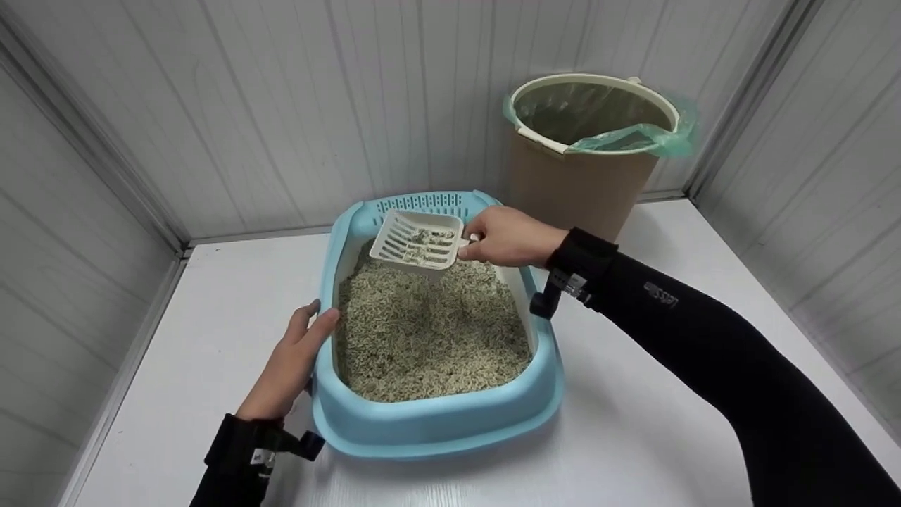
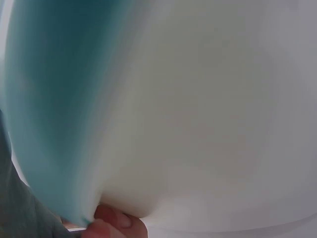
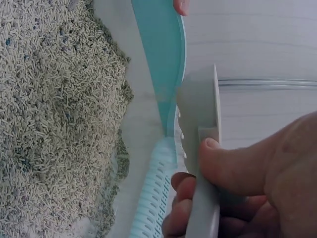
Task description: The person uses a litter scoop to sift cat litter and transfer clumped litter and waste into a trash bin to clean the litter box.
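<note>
A blue litter box [image 1: 436,426] holds pellet-like cat litter [image 1: 422,338]. My left hand [image 1: 292,355] grips its left rim, thumb on top; in the left wrist view the fingertips [image 2: 121,224] curl around the rim's underside. Held over the far part of the box is a white slotted litter scoop [image 1: 412,263], with some litter bits lying on it. My right hand [image 1: 514,238] grips the scoop's short handle from the right. The right wrist view shows the thumb [image 3: 213,158] pressed along the handle and the other fingers wrapped beneath it.
Behind the box to the right stands a tall tan bin [image 1: 570,186], lined with a green plastic bag [image 1: 672,141] folded over its rim. Grey panel walls [image 1: 281,105] close in the white table [image 1: 232,296] at the back and both sides.
</note>
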A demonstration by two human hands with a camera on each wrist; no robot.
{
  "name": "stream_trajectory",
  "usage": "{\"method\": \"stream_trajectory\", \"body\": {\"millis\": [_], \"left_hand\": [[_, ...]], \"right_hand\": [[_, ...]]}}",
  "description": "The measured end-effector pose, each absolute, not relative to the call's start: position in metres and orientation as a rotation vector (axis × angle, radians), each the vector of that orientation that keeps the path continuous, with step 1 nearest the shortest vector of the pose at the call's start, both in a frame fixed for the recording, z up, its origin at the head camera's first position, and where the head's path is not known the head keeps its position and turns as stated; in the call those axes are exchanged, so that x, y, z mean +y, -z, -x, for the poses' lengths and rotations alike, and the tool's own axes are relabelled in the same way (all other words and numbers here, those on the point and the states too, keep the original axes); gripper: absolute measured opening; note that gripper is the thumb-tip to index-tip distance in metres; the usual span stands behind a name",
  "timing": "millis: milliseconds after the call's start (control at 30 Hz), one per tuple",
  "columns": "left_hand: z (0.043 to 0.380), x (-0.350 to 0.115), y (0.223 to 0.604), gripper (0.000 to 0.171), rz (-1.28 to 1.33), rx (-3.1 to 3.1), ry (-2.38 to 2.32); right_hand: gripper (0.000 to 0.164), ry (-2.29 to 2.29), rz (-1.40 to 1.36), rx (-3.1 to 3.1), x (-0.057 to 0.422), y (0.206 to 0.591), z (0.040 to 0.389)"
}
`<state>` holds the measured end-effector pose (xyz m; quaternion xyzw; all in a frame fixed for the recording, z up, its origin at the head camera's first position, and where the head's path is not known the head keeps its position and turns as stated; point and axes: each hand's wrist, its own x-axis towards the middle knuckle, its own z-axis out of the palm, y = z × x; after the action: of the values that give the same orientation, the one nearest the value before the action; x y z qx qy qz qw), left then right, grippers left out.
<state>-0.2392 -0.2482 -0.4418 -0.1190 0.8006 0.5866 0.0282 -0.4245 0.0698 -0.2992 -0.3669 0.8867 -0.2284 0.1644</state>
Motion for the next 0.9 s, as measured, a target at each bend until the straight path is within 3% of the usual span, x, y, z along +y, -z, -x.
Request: {"method": "stream_trajectory", "body": {"millis": [500, 900], "left_hand": [[0.2391, -0.2466, 0.4418, 0.098, 0.368, 2.469, -1.808], [0.2416, -0.2466, 0.4426, 0.1, 0.363, 2.485, -1.803]], "right_hand": [[0.05, 0.638, 1.069, 2.533, 0.0734, 0.3015, 0.4255], [0.04, 0.582, 1.032, 2.548, 0.0729, 0.2969, 0.4229]]}}
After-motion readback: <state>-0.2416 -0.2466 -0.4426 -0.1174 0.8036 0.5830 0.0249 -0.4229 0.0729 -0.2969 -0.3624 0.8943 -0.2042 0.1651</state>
